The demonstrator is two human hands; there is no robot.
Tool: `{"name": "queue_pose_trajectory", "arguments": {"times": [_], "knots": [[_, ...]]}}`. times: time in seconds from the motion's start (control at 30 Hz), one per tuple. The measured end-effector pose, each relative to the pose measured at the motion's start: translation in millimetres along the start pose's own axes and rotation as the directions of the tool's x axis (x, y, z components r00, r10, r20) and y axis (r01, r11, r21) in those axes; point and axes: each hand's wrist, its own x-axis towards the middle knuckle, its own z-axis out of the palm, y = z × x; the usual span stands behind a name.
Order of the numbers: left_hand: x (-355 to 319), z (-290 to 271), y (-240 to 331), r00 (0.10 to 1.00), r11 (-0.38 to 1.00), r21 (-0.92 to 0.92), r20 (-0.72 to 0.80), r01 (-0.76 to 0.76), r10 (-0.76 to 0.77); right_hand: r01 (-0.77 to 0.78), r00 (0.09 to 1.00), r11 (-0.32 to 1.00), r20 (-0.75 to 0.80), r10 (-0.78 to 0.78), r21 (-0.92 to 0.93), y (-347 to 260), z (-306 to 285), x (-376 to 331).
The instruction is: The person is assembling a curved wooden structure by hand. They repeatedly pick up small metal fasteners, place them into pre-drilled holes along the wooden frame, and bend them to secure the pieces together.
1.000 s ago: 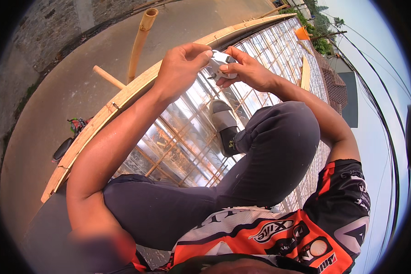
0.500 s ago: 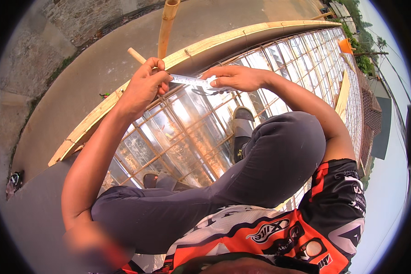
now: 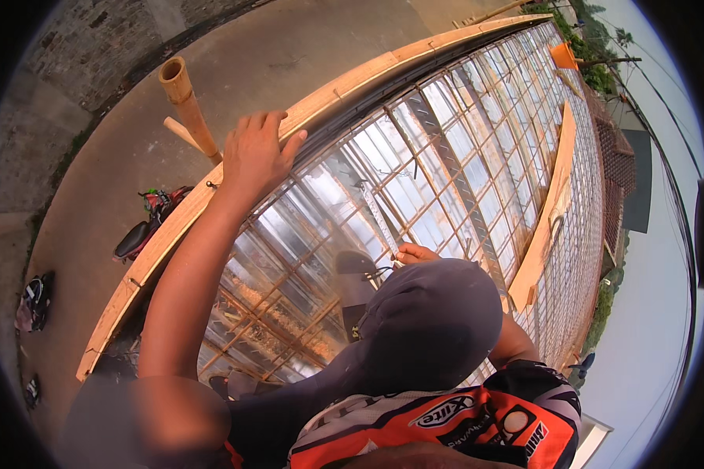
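Observation:
My left hand [image 3: 254, 155] lies with fingers stretched over the inner edge of a long wooden board [image 3: 344, 86]. Low beside my raised knee, my right hand [image 3: 416, 252] pinches a tape measure [image 3: 380, 219]. Its narrow white blade sticks out over the rebar grid [image 3: 438, 205], its far end pointing away from me. The knee hides most of the right hand and whatever else it holds. Under the crossed bars lie shiny metal sheets [image 3: 328, 187], with wood shavings on them.
A bamboo pole [image 3: 188, 109] stands up just outside the board, left of my left hand. Far below that edge, a red motorbike [image 3: 152, 223] is parked on the ground. A plank [image 3: 551, 203] lies across the bars to the right; an orange container [image 3: 563, 56] stands far off.
My left hand has let go of the tape measure's end and opened on the board. My right hand has brought the tape down and back beside my knee. The view has shifted.

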Motion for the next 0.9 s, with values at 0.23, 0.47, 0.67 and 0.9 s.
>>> {"name": "queue_pose_trajectory", "arguments": {"times": [0.23, 0.47, 0.67, 0.9], "knots": [[51.3, 53.2, -3.8, 0.911, 0.923, 0.187, 0.185, 0.336, -0.369, -0.084, 0.970, 0.989, -0.219, 0.110, 0.124, -19.1, -44.5, 32.1], [59.3, 54.6, -2.9, 0.916, 0.931, 0.150, 0.186, 0.331, -0.356, -0.090, 0.968, 0.991, -0.245, 0.063, -0.101, -76.7, -65.5, 93.2], [60.3, 60.3, -4.7, 0.919, 0.923, 0.172, 0.138, 0.345, -0.370, -0.081, 0.946, 0.989, -0.321, 0.038, -0.123, -82.4, -57.3, 113.3], [59.5, 63.8, -4.4, 0.940, 0.917, 0.222, 0.009, 0.331, -0.341, -0.096, 0.912, 0.921, -0.403, -0.071, -0.378, -141.0, -51.3, 112.0]]}}
